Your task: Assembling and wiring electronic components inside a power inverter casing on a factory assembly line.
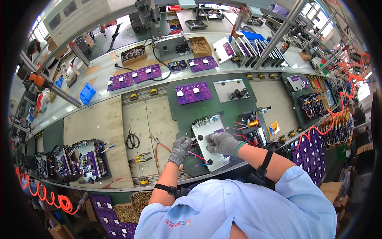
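near on the green board (pixel 185 115) lies the plate (pixel 213 157), probably stiff, slick, best taken by its edges. right hand (pixel 226 144): fingers on its face; left hand (pixel 181 148): fingers curled beside it; cannot tell if gripping. wires (pixel 197 155) look fragile.

Shirt (pixel 223 203) is light blue, collared, short-sleeved; red-and-blue print (pixel 178 223) on left chest. Hands (pixel 225 144): grey knit gloves (pixel 180 151), right cuff edge (pixel 240 149) green. Black straps (pixel 264 162) circle both forearms (pixel 254 156).

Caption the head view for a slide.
Gloved left hand at the edge of a silvery plate, right hand on its face, purple circuit panel beyond.
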The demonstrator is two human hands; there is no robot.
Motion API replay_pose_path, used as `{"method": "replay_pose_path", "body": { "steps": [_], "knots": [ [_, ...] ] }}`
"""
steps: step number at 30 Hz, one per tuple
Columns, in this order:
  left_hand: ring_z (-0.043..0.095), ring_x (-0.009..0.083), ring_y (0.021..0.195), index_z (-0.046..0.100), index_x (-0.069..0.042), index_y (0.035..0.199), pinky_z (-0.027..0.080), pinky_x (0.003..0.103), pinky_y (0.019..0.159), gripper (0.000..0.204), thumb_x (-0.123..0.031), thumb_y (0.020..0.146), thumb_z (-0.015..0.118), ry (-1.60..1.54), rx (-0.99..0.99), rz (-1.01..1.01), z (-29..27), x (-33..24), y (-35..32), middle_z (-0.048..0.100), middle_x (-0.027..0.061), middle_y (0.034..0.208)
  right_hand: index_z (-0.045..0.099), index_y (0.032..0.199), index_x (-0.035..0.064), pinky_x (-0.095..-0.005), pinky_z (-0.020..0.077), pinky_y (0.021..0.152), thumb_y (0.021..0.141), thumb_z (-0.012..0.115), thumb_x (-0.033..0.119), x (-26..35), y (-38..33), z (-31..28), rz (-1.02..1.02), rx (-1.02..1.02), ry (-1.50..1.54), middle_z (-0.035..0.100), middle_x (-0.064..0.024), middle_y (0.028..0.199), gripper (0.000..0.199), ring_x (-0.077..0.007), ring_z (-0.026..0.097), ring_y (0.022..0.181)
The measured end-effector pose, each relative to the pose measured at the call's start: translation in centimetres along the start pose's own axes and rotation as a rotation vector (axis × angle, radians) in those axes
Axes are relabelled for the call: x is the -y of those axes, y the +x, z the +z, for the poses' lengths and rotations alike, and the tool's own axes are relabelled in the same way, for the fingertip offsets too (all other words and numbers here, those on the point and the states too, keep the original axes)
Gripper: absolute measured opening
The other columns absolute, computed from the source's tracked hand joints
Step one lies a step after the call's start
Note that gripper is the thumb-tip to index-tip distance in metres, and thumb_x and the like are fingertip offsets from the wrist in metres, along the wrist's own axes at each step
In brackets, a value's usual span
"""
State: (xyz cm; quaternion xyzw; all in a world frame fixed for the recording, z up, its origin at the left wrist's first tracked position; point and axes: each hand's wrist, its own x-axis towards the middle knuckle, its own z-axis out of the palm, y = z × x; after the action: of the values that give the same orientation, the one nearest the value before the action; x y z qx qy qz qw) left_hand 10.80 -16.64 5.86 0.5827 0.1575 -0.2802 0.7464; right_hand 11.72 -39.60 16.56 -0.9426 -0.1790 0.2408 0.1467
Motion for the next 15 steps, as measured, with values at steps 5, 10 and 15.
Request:
{"method": "replay_pose_path", "body": {
  "steps": [5, 10, 15],
  "knots": [
    [0.055, 0.008, 0.067, 0.068, -0.004, 0.113, 0.045, 0.024, 0.058, 0.027, -0.023, 0.095, 0.072, -0.161, 0.157, -0.042, 0.6, -0.1, 1.2, 0.062, -0.0038, 0.082, 0.061, 0.12, 0.0037, -0.0454, 0.054, 0.088, 0.087, 0.069, 0.044, 0.1, 0.5, -0.3, 0.008, 0.137, 0.002, 0.07, -0.0191, 0.103, 0.053, -0.0372, 0.069, 0.099],
    [0.048, 0.0075, 0.059, 0.065, -0.004, 0.109, 0.039, 0.025, 0.053, 0.034, -0.029, 0.089, 0.078, -0.146, 0.291, -0.128, 0.8, -1.1, 2.6, 0.056, -0.0042, 0.073, 0.06, 0.123, 0.0031, -0.0456, 0.054, 0.088, 0.084, 0.071, 0.046, 0.7, 0.8, -1.7, 0.033, 0.201, -0.005, 0.07, -0.0197, 0.104, 0.059, -0.0365, 0.069, 0.1],
    [0.042, 0.0075, 0.054, 0.062, -0.003, 0.105, 0.032, 0.025, 0.049, 0.037, -0.03, 0.087, 0.08, -0.168, 0.488, -0.177, -0.2, -1.2, 3.8, 0.049, -0.0037, 0.067, 0.06, 0.123, 0.0022, -0.0456, 0.0545, 0.087, 0.083, 0.071, 0.044, 0.8, 1.4, -2.1, -0.001, 0.215, 0.021, 0.072, -0.0186, 0.102, 0.059, -0.0366, 0.07, 0.098]
  ]
}}
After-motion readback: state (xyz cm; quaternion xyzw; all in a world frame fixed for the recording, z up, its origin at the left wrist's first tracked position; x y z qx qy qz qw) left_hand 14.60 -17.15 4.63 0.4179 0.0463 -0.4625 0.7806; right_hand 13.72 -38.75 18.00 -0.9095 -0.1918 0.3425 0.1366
